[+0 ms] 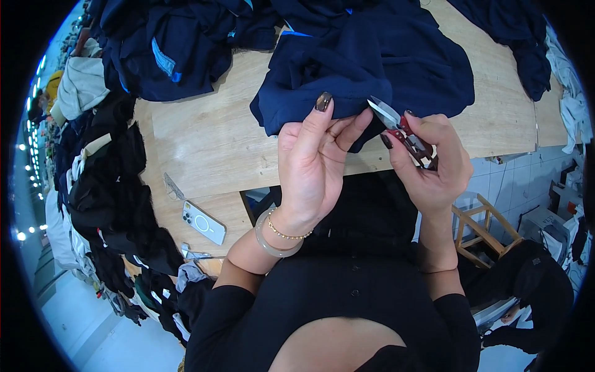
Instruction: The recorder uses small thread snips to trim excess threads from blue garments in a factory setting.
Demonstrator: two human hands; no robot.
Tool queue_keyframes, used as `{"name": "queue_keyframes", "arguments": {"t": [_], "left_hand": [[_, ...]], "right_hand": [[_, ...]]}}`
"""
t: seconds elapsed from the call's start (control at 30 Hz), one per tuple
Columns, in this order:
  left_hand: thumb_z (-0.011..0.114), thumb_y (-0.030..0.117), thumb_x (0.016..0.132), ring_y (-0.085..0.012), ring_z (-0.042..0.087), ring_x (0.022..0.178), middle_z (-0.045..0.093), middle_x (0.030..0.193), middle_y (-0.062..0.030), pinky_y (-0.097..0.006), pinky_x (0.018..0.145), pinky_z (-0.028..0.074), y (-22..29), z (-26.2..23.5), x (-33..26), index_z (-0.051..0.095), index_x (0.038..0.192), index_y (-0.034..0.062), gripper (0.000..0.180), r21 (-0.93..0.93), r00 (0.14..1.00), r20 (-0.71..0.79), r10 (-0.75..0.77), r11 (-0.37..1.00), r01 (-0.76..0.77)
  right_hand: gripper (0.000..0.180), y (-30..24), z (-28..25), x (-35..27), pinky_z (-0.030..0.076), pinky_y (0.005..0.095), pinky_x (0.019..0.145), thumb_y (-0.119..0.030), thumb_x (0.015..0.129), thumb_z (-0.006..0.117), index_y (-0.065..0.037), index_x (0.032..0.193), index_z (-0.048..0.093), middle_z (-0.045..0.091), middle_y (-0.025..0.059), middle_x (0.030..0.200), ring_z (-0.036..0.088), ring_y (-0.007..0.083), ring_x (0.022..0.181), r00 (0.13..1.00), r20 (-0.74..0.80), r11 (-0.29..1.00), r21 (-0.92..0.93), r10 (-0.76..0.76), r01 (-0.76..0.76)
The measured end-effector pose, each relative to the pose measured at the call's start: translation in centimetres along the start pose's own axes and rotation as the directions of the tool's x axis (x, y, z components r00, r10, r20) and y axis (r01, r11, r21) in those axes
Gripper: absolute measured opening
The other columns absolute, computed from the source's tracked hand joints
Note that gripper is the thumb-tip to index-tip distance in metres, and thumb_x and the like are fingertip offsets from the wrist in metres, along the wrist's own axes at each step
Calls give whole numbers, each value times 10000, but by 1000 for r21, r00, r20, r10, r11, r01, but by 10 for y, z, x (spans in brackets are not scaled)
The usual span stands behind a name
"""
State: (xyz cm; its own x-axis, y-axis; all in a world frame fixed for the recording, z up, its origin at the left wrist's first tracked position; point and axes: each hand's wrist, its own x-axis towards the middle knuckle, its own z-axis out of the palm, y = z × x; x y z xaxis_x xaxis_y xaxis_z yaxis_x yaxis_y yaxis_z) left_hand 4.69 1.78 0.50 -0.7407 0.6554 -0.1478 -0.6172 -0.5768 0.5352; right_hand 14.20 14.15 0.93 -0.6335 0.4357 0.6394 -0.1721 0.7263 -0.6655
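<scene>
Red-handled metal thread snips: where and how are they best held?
Probably take the snips by their red handles, coming from the right, as the right hand does, because the pointed silvery blades face leftward, toward the left hand.

The one view looks steeply down through the left of two side-by-side head-worn fisheye cameras, upright, past the black top (338,279) at the lower edge to the left hand (313,152) and right hand (437,164), fairly near, and the bench (204,149) beyond; its curved rim takes in the floor (114,344) well below.
</scene>
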Motion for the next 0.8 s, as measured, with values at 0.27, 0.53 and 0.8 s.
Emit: {"name": "queue_keyframes", "arguments": {"t": [0.27,0.53,0.8], "left_hand": [[518,176,980,-216,664,985,681,1055,-130,-346,944,512,-3,3,-1,655,1025,-30,251,12,1000,18,15,1000,-15],[522,175,979,-224,661,1003,680,1056,-128,-352,953,508,-4,4,0,653,1027,-25,244,7,999,29,34,999,-34],[535,178,974,-241,663,1009,684,1031,-118,-358,957,503,-1,3,-1,657,988,-10,224,-49,1000,-6,1,999,-1]], "right_hand": [[244,-4,5,2,454,223,489,-6,683,787,39,853,618,610,112,695,595,164,564,998,-61,999,-26,29,-31],[240,-4,10,3,440,209,484,-9,698,780,35,872,621,609,98,704,582,142,556,997,-79,1000,-12,27,-28],[237,1,-2,-1,405,158,600,-49,883,633,26,1105,597,611,51,806,543,47,657,937,-93,890,355,337,-285]]}}
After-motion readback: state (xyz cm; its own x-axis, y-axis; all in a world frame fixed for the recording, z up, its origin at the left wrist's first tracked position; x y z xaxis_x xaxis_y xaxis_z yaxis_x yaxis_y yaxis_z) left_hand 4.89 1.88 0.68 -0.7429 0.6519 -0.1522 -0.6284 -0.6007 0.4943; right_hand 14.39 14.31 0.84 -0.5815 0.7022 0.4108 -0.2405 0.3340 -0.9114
